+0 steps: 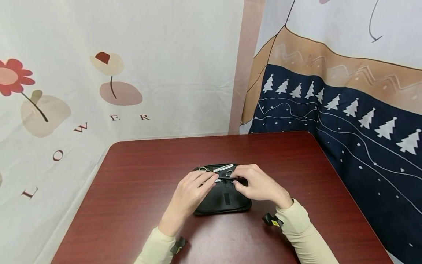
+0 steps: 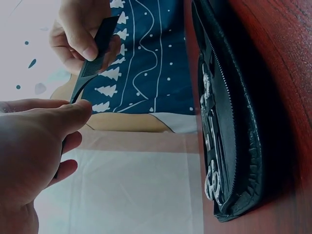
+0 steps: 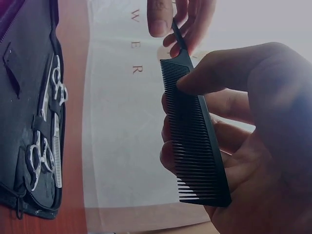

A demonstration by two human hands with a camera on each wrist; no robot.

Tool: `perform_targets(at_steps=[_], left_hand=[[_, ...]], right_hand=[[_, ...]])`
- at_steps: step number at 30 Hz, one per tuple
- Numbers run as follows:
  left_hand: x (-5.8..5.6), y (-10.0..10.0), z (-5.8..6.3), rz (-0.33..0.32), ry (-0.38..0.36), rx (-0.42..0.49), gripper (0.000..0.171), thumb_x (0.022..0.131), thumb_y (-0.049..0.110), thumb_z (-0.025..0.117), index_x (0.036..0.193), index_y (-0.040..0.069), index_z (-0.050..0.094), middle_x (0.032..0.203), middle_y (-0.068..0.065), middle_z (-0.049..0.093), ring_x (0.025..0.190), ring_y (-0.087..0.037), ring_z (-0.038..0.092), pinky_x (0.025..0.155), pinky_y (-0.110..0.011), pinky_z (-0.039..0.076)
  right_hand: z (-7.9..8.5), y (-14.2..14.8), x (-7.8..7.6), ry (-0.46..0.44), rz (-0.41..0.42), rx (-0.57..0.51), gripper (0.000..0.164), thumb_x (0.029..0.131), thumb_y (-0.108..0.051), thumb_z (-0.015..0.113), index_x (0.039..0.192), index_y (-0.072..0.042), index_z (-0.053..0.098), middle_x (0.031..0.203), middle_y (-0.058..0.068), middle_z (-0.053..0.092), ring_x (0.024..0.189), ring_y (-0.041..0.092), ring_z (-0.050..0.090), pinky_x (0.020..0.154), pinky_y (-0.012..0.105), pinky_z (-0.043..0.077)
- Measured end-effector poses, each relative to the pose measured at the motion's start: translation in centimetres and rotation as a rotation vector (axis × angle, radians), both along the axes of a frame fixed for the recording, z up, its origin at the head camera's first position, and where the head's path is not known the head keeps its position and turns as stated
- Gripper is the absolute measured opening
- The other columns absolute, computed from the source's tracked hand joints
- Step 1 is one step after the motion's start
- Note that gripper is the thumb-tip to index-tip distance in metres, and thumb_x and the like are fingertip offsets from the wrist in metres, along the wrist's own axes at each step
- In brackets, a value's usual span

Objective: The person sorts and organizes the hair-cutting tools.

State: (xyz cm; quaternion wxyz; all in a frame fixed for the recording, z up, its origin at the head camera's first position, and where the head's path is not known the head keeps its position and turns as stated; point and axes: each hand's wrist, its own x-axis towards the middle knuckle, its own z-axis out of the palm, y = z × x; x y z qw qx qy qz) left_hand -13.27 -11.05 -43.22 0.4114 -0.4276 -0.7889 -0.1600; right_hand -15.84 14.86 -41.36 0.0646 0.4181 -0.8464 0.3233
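A black tail comb (image 3: 197, 141) is held above an unzipped black case (image 1: 214, 201) by both hands. My left hand (image 1: 191, 189) pinches the comb's thin tail between thumb and fingers, as the left wrist view shows best. At the toothed end, my right hand (image 1: 262, 185) grips the comb, thumb on the near face and fingers behind. Strapped inside the case are silver scissors (image 3: 34, 163) and thinning shears (image 3: 57, 151), their finger rings showing. In the head view, the hands hide part of the case's contents.
The case lies on a reddish-brown wooden table (image 1: 148, 161). Behind the table hangs a pale printed curtain (image 1: 181, 73), with a dark blue tree-patterned cloth (image 1: 346, 139) at the right. Small black devices (image 1: 271, 220) are worn on both wrists.
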Motion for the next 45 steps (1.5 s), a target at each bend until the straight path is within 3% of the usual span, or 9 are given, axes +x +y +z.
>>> perform_targets(at_steps=[7, 19, 38, 45], left_hand=[[0.15, 0.02, -0.05, 0.029, 0.029, -0.031, 0.027, 0.095, 0.005, 0.055, 0.104, 0.005, 0.080, 0.100, -0.005, 0.076, 0.091, -0.023, 0.068, 0.075, -0.035, 0.057], [0.26, 0.07, 0.10, 0.031, 0.031, -0.038, 0.026, 0.093, 0.007, 0.057, 0.102, 0.006, 0.081, 0.097, -0.002, 0.077, 0.085, -0.018, 0.068, 0.063, -0.030, 0.051], [0.02, -0.20, -0.25, 0.024, 0.041, -0.018, 0.025, 0.092, 0.005, 0.059, 0.101, 0.006, 0.082, 0.097, -0.001, 0.078, 0.082, -0.017, 0.068, 0.061, -0.029, 0.052], [0.03, -0.73, -0.34, 0.032, 0.009, -0.023, 0.024, 0.090, 0.001, 0.064, 0.104, 0.007, 0.082, 0.098, -0.002, 0.078, 0.082, -0.018, 0.068, 0.058, -0.029, 0.050]], right_hand=[[-0.01, 0.00, 0.08, -0.019, 0.011, 0.024, 0.018, 0.087, -0.002, 0.068, 0.099, -0.010, 0.079, 0.092, -0.001, 0.073, 0.081, 0.007, 0.064, 0.072, 0.027, 0.057], [0.02, -0.04, 0.22, -0.038, -0.001, 0.056, 0.019, 0.087, -0.003, 0.068, 0.101, -0.008, 0.080, 0.092, -0.001, 0.073, 0.081, 0.004, 0.062, 0.072, 0.027, 0.057], [0.07, 0.02, 0.19, -0.038, -0.003, 0.069, 0.020, 0.089, -0.009, 0.070, 0.107, -0.012, 0.078, 0.099, -0.007, 0.069, 0.083, 0.004, 0.061, 0.074, 0.025, 0.056], [-0.04, 0.00, 0.13, 0.025, -0.051, 0.087, 0.044, 0.089, -0.032, 0.074, 0.130, -0.014, 0.069, 0.125, -0.006, 0.064, 0.115, 0.008, 0.054, 0.098, 0.036, 0.050]])
